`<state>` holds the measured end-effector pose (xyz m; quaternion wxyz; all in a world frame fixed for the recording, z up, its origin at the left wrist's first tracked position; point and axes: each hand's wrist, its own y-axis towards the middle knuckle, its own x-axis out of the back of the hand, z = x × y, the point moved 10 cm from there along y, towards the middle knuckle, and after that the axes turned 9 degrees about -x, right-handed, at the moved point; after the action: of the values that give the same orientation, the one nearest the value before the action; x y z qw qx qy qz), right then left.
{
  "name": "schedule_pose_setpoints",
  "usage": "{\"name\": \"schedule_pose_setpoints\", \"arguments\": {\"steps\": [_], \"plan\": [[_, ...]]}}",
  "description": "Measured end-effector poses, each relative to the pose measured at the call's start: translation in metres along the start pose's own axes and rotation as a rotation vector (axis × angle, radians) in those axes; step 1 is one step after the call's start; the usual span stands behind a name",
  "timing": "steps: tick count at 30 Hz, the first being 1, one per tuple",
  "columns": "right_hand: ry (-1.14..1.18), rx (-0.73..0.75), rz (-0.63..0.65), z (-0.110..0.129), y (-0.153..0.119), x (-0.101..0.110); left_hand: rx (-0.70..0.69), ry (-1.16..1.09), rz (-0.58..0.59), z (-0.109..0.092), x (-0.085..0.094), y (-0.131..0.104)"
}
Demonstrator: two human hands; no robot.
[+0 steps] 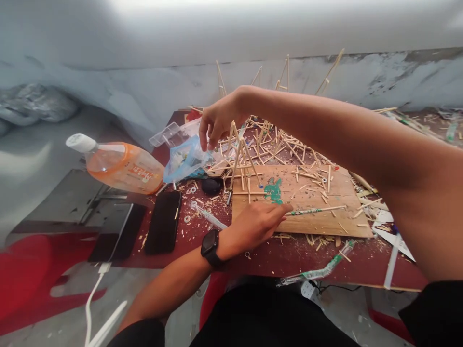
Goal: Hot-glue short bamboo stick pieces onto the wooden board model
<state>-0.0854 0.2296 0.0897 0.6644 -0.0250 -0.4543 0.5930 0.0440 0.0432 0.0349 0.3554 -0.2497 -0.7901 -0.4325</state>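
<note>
My left hand (256,222), with a black watch on its wrist, rests at the front left of a wooden board (340,224). Its fingers are closed on the end of a thin stick (314,211) wrapped in green and white, which points right across the board. My right hand (220,120) reaches over to the left, above a blue-edged plastic bag (186,161). The fingers hang down, bent, over the bag's opening; whether they hold anything is unclear. Just right of that hand, a small frame of joined sticks (238,154) stands at the board's back left corner.
An orange-labelled bottle (126,166) leans at the left, near a black phone (162,221). Loose sticks (289,144) and taller stick frames (284,79) lie and stand behind the board. Shavings litter the red table (231,265). A green-striped plastic wrapper (325,270) lies along the front edge.
</note>
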Motion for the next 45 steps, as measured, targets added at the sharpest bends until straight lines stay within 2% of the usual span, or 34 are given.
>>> {"name": "schedule_pose_setpoints", "arguments": {"steps": [3, 5, 9, 11, 16, 20, 25, 33, 45], "plan": [[-0.003, -0.037, 0.141, 0.002, 0.012, -0.015, -0.007, -0.009, 0.014, 0.000, -0.001, 0.000], [-0.050, -0.069, 0.143, 0.000, 0.020, -0.016, -0.005, -0.033, 0.035, 0.000, -0.004, 0.000], [-0.098, -0.045, -0.120, 0.003, 0.039, 0.002, 0.021, -0.049, 0.077, 0.002, -0.007, -0.002], [-0.119, -0.027, -0.177, 0.005, 0.045, 0.001, 0.022, -0.034, 0.085, 0.002, -0.006, -0.002], [-0.098, -0.201, -0.024, -0.005, 0.044, -0.025, -0.011, -0.017, 0.071, -0.002, -0.002, -0.001], [-0.107, -0.180, 0.087, 0.001, 0.028, -0.033, 0.002, -0.011, 0.085, -0.002, -0.003, -0.002], [-0.185, -0.103, 0.057, 0.005, 0.006, -0.010, 0.015, -0.014, 0.102, -0.001, -0.006, -0.002], [-0.215, -0.104, -0.182, -0.006, -0.038, 0.042, 0.004, -0.031, 0.063, -0.001, -0.005, -0.001], [-0.290, -0.091, -0.395, -0.018, -0.073, 0.062, -0.065, -0.021, -0.077, -0.004, 0.007, 0.003]]}}
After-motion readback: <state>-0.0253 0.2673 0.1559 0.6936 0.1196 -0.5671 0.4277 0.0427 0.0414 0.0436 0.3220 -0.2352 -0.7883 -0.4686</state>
